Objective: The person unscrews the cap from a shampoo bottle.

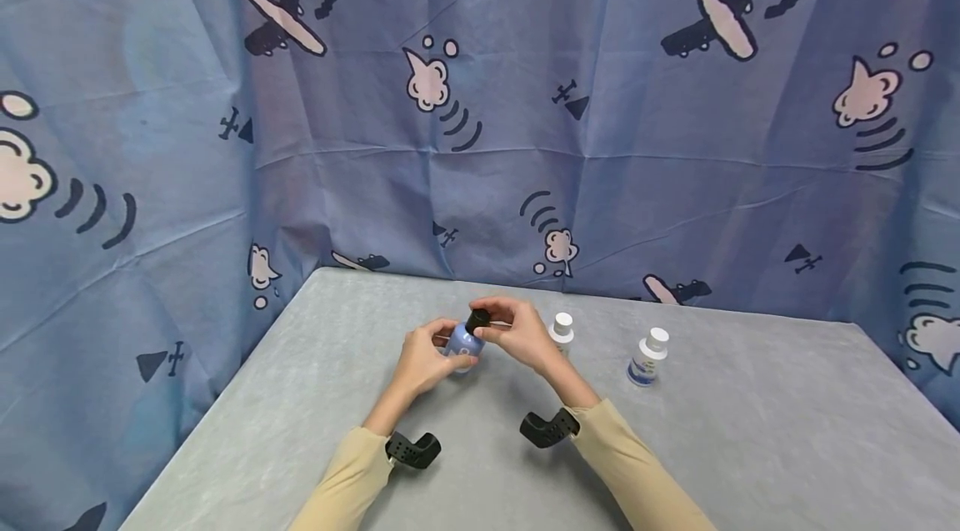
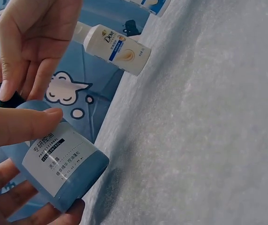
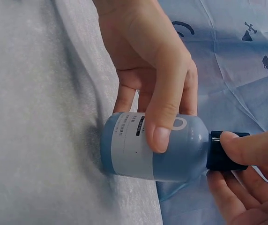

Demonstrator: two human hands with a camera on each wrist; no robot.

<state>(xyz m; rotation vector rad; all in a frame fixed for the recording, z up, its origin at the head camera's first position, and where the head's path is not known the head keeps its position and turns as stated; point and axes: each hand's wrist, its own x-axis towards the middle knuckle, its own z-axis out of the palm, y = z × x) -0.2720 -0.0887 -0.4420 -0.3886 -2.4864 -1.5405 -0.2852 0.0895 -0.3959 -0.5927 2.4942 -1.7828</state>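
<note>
A blue shampoo bottle (image 1: 462, 338) with a black cap (image 1: 477, 319) is between my hands, its cap end tilted to the right in the head view. My left hand (image 1: 424, 359) grips the bottle's body, thumb across the front and fingers behind, as the left wrist view also shows around the white label (image 2: 59, 159). With thumb and fingers, my right hand (image 1: 522, 334) pinches the black cap, which sits on the bottle's neck in the right wrist view. Whether the bottle's base touches the table is hard to tell.
Just beyond my right wrist stands a white Dove bottle (image 1: 561, 328), partly hidden by the hand. Another white bottle (image 1: 647, 357) with a blue-marked label stands farther right. A grey-white cloth covers the table (image 1: 750, 423), and a blue airplane-print curtain (image 1: 510, 97) hangs behind it.
</note>
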